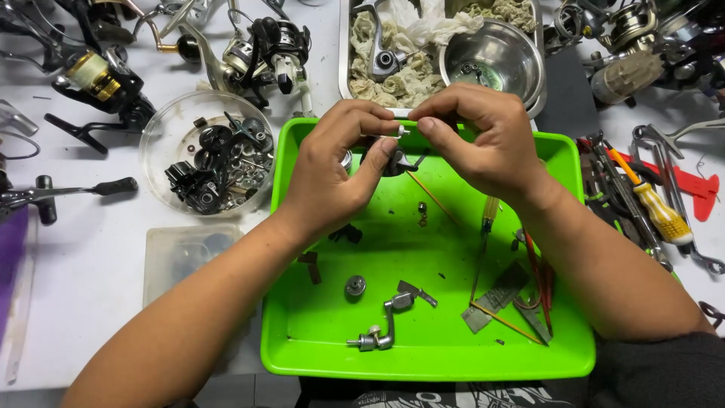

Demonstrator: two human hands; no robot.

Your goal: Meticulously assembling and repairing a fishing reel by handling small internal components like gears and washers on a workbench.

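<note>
At upper centre of the frame, the left hand and right hand meet above the bright green plastic tray, fingers of both pinched shut on a small thin metal shaft with a white tip. A grey metal crank handle lies at the tray's lower middle. A round clear plastic dish of dark gears sits on the white bench at left.

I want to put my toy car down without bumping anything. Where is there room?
The green tray has a bare patch at its near left corner, between the left forearm and the metal crank. The white table is free between the black-knobbed handle and the clear lidded box. The tool pile and parts bowl are crowded.
</note>
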